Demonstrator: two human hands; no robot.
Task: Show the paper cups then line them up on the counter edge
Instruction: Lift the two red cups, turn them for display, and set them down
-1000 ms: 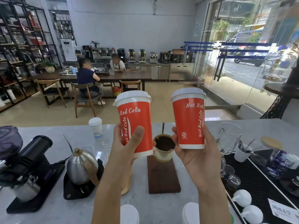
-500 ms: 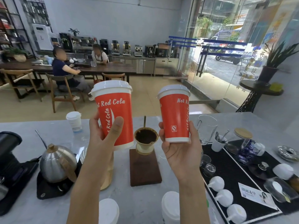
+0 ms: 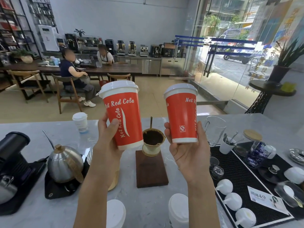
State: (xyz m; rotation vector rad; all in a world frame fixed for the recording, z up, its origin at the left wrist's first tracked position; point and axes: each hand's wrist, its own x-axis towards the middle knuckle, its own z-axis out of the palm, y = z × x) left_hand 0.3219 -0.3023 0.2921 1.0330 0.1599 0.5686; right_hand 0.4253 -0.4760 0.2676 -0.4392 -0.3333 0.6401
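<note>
Two red paper cups with white lids are held up above the counter [image 3: 148, 209], as they were half a second ago. The left hand [image 3: 107, 145] is wrapped around the left cup [image 3: 122, 114], now turned to show more of its lettering. The right hand [image 3: 189, 150] grips the right cup [image 3: 181, 116] near its base. Between them a coffee dripper [image 3: 153, 142] sits on its wooden block [image 3: 150, 171].

Two red cups [image 3: 122, 112] [image 3: 181, 112], three white lidded cups [image 3: 80, 120] [image 3: 116, 213] [image 3: 178, 209].
</note>
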